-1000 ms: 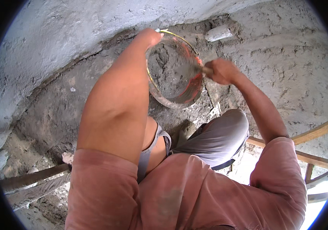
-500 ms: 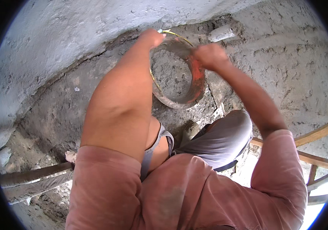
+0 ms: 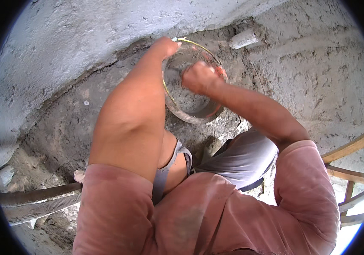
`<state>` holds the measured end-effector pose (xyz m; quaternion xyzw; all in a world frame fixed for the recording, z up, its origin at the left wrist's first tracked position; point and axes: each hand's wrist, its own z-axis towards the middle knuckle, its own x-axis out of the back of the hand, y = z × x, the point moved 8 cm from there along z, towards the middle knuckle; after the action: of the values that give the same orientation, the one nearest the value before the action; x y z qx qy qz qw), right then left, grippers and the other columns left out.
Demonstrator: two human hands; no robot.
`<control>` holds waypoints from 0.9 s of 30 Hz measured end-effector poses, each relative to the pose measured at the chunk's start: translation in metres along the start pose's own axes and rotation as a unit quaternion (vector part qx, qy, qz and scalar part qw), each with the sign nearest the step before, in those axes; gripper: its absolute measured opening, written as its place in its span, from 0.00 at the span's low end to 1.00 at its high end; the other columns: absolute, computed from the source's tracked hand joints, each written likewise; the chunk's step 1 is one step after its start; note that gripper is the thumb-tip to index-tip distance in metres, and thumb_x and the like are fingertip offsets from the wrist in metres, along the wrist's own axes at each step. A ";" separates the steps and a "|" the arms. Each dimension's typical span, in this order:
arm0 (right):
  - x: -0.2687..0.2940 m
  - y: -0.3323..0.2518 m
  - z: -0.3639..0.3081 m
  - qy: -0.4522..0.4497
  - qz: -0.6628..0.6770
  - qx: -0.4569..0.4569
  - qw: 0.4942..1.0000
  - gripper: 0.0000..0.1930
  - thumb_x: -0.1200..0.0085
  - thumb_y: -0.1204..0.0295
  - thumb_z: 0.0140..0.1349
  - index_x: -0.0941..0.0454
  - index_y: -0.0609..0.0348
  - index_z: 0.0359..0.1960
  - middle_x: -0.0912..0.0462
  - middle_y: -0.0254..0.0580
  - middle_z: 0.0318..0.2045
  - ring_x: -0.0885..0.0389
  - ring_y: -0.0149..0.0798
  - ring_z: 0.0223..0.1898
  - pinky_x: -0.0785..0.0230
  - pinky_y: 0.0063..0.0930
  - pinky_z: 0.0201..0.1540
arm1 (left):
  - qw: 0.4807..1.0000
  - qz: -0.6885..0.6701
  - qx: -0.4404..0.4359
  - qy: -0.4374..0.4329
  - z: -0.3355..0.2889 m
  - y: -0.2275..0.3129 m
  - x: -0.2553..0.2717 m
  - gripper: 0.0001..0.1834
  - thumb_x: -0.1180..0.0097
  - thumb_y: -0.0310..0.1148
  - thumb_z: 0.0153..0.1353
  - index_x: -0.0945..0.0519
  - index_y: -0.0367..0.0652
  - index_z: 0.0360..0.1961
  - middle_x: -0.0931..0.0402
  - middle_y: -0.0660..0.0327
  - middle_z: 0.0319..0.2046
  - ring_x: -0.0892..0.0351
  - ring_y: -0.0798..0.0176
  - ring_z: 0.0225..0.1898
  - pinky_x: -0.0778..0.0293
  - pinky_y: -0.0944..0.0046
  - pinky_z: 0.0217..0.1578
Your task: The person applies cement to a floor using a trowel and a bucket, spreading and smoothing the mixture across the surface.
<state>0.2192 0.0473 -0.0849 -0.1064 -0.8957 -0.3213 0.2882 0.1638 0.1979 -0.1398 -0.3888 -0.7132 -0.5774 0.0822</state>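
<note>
A round bucket [image 3: 182, 116], grey with mortar stains over orange-red, stands on the rough ground, a yellow-green edge round part of its rim. Wet grey mortar [image 3: 191, 101] lies inside. At the rim's far left my left hand [image 3: 166, 47] is closed on the bucket, most of its fingers hidden; a small pale piece [image 3: 174, 39] shows beside the thumb. Over the bucket's opening is my right hand [image 3: 199, 78], knuckles up and curled into a fist, slightly blurred. Whatever it holds is hidden beneath it.
A pale plastered wall [image 3: 75, 46] curves along the far left. A whitish block [image 3: 244, 39] lies beyond the bucket to the right. Curved wooden pieces [image 3: 350, 146] are at the right, and dark wooden bars [image 3: 41, 193] at the lower left. My bent knee [image 3: 250, 155] is near the bucket.
My right hand has moved left from the bucket's right rim to over its opening. My left hand stays at the far left rim.
</note>
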 end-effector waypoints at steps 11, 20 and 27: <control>-0.035 0.054 -0.028 -0.127 0.034 -0.072 0.989 0.22 0.56 0.73 0.69 0.32 0.53 0.64 0.19 0.46 0.41 0.16 0.39 0.36 0.21 0.33 0.30 | 0.998 0.008 0.030 -0.051 0.016 -0.018 -0.013 0.34 0.51 0.58 0.67 0.20 0.34 0.51 0.20 0.44 0.49 0.20 0.43 0.50 0.27 0.48 0.51; -0.008 0.125 -0.096 -0.017 0.016 -0.163 0.986 0.23 0.53 0.74 0.65 0.32 0.49 0.63 0.19 0.47 0.39 0.16 0.41 0.36 0.20 0.38 0.34 | 0.999 -0.029 -0.001 -0.034 0.027 -0.018 -0.012 0.32 0.45 0.56 0.64 0.19 0.32 0.49 0.19 0.43 0.47 0.20 0.46 0.48 0.27 0.50 0.49; -0.051 0.045 -0.164 -0.159 0.360 -0.084 0.915 0.16 0.49 0.62 0.66 0.23 0.49 0.53 0.15 0.50 0.40 0.15 0.53 0.42 0.23 0.47 0.49 | 1.000 0.011 0.002 -0.006 0.017 -0.017 -0.008 0.32 0.46 0.60 0.63 0.16 0.35 0.44 0.18 0.44 0.43 0.18 0.45 0.44 0.27 0.50 0.47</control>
<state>0.3511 -0.0226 0.0110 -0.4956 -0.8004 -0.2484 0.2281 0.1638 0.2083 -0.1628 -0.4002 -0.7104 -0.5727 0.0847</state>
